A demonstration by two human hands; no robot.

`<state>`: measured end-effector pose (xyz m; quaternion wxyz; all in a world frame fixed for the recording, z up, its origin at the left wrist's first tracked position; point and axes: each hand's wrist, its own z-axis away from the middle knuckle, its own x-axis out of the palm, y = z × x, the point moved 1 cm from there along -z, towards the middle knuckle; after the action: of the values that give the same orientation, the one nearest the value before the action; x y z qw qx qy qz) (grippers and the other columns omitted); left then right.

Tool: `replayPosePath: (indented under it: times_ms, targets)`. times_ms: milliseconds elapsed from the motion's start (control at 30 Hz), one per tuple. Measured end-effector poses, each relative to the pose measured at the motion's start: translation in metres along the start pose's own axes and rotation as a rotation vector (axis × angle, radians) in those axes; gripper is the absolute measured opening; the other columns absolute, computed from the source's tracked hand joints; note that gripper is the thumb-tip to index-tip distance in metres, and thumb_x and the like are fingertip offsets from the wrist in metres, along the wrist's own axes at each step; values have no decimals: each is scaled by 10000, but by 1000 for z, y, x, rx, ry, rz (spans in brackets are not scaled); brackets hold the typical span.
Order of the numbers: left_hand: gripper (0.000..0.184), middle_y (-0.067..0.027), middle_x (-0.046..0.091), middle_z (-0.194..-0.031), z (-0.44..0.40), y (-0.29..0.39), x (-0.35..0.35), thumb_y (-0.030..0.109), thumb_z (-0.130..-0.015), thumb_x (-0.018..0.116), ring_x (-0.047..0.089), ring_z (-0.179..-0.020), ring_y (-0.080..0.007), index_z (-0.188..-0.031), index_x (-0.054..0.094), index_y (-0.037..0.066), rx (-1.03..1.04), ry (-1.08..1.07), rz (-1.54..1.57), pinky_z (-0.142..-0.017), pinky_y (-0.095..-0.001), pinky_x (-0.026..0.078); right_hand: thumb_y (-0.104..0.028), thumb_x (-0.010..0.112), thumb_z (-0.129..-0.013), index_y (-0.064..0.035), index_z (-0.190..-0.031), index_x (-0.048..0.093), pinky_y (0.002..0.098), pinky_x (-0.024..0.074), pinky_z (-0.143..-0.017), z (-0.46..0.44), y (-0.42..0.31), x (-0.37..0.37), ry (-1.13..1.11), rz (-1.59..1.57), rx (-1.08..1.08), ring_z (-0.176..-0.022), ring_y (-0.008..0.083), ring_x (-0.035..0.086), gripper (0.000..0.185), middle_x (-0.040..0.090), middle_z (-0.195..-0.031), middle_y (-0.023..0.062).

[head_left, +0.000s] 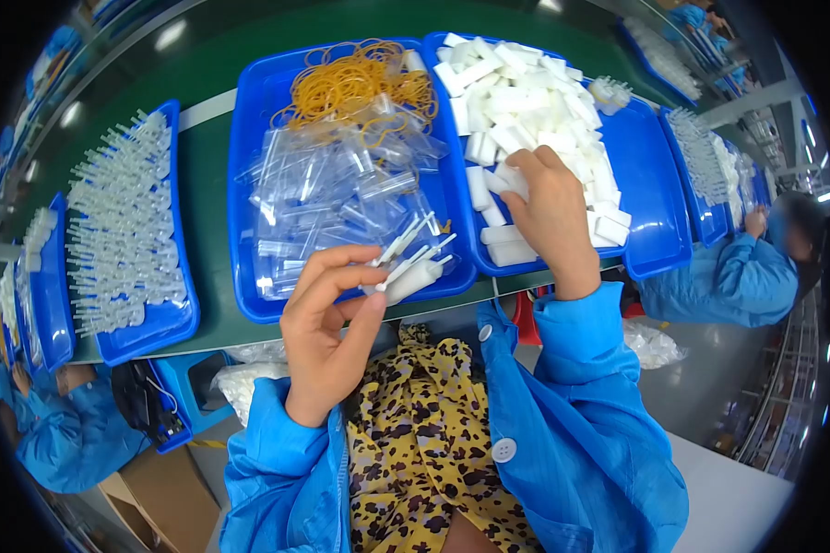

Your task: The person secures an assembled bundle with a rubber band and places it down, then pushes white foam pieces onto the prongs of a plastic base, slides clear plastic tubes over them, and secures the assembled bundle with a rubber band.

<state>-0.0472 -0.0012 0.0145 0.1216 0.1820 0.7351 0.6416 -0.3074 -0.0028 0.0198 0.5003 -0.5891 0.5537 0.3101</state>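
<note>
White sticks (404,267) | left hand (326,320) | long axes slanted, tips forward-right

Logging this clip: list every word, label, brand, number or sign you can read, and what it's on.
None: no readable text on the white pieces in the left hand, the white blocks at the right hand, the clear plastic pieces or the blue jacket.
Background: too small and blurred to tell whether anything is marked.
</note>
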Motion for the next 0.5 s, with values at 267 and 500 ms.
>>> replayPosePath:
  times_ms: [267, 500]
  targets:
    - [141, -151, 553, -1137, -2, 0, 5, -69, -827, 607, 626, -963, -222, -958, 641, -32, 174, 106, -307, -764, -286, 562, -55, 633, -867, 23, -1006, 654, 252, 484, -692, 11, -11, -25, 71, -1193, 161, -793, 125, 601, 161, 658, -1029, 125]
    - [151, -152, 565, -1107, -3, 2, 12, -65, -811, 617, 625, -947, -237, -952, 651, -23, 202, 181, -314, -750, -300, 554, -65, 573, -912, 14, -1015, 636, 240, 489, -751, 34, -28, -8, -69, -1724, 96, -918, 139, 585, 144, 595, -1089, 134]
